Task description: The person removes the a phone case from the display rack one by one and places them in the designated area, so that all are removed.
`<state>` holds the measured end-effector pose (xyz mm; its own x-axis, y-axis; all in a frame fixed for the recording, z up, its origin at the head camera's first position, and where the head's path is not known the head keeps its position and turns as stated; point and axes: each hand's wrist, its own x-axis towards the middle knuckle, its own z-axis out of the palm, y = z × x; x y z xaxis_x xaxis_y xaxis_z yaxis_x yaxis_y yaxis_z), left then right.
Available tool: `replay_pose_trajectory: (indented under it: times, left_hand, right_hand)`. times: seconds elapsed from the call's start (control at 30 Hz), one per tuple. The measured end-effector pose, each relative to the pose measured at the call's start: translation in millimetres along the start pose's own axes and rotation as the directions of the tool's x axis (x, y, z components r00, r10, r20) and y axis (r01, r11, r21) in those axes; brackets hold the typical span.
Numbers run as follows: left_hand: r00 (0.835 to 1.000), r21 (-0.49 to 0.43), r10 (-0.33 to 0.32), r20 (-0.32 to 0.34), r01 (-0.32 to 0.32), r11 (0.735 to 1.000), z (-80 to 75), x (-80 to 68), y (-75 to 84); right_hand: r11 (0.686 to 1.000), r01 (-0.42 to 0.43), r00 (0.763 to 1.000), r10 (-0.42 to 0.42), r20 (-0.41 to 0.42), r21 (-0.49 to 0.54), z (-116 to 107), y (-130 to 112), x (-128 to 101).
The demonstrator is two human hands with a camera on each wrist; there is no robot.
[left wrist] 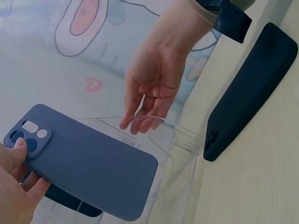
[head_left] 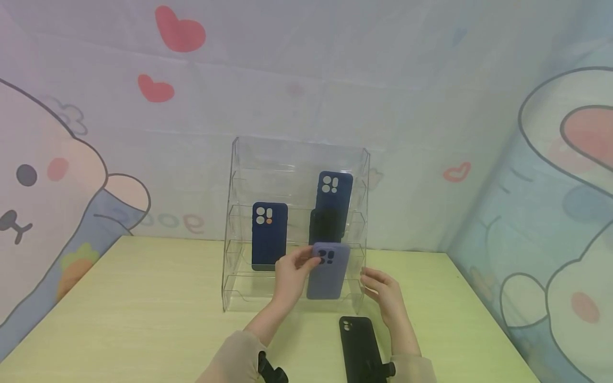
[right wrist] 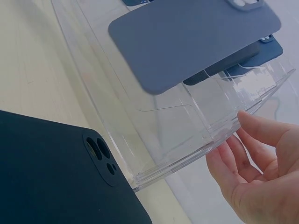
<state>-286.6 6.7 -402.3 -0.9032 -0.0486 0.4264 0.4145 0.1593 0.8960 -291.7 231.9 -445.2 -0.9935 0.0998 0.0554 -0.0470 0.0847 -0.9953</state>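
Observation:
My left hand [head_left: 290,272] pinches a lavender-blue phone case [head_left: 328,279] at its camera-hole corner, thumb on the face. The case tilts in front of the lower right part of a clear tiered acrylic rack [head_left: 230,295]; in the left wrist view the phone case [left wrist: 100,163] spans the lower left. Beside the rack's right side is my right hand [head_left: 387,292]. Its relaxed fingertips touch the clear side edge, as the right hand [right wrist: 264,163] shows in the right wrist view. A black phone case [head_left: 362,346] lies on the table before the right wrist.
Inside the rack, a navy phone case [head_left: 269,239] stands on the left. Another navy case [head_left: 337,194] stands higher on the right, behind a black case [head_left: 325,226]. The pale wooden table [head_left: 143,308] meets a cartoon-printed cloth backdrop [head_left: 297,96].

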Motion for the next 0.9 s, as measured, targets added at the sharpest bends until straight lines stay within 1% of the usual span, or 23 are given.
replay_pose_trajectory:
  times: [0.13,0.27,0.47,0.57,0.77,0.9]
  left_hand:
    - [1.0,0.013,-0.001,-0.008,0.001,1.0,-2.5,-2.3,8.1]
    - [1.0,0.025,-0.021,0.005,0.02,0.999,-4.8,-4.8,12.0]
    - [0.998,-0.018,-0.047,0.049,0.048,0.999,-7.7,-10.1,12.8]
    - [0.994,-0.024,-0.075,0.078,0.077,0.997,-9.2,-13.4,11.3]
    - [0.979,-0.025,-0.154,0.137,0.158,0.987,-12.6,-21.7,6.0]
    - [0.961,-0.016,-0.21,0.182,0.216,0.976,-14.4,-27.7,0.9]
  right_hand:
    - [1.0,-0.007,1.0,0.007,-0.002,0.002,0.3,-0.6,-0.3]
    - [1.0,-0.01,1.0,0.01,0.003,0.006,0.2,-0.8,-1.0]
    - [1.0,-0.012,1.0,0.012,0.001,0.015,0.2,-0.6,-0.3]
    - [1.0,-0.012,1.0,0.012,-0.001,0.017,0.2,-0.3,-0.1]
    - [1.0,-0.007,1.0,0.007,-0.008,0.022,1.1,-0.7,-0.4]
    - [1.0,-0.008,1.0,0.008,-0.004,0.011,0.8,-0.9,-1.3]
